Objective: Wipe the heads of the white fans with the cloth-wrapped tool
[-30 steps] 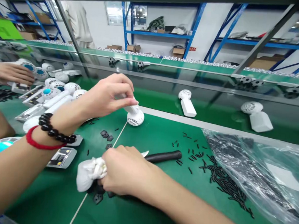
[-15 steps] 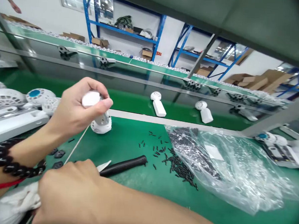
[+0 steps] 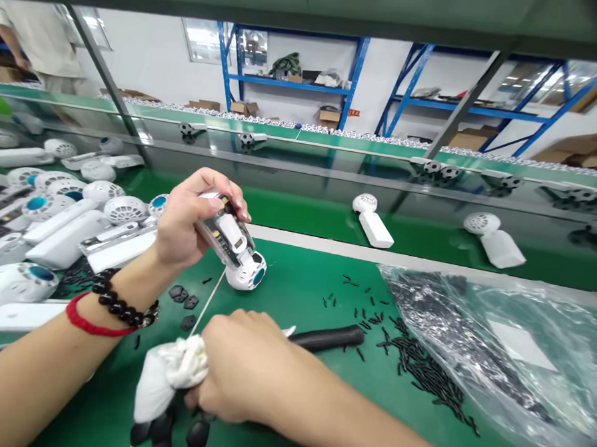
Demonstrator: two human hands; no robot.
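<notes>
Your left hand [image 3: 183,217] grips a white fan [image 3: 244,271]. Apart from it, your right hand [image 3: 244,364] clutches white cloth [image 3: 163,376].

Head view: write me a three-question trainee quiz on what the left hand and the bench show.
1. What does the left hand hold?
2. True or false: the clear plastic bag lies to the left of the pile of black pegs in the picture.
3. Beside the black bead bracelet, the wristband is: A green, B red, C blue.

Key: 1. A white vented device. 2. False. 3. B.
</notes>
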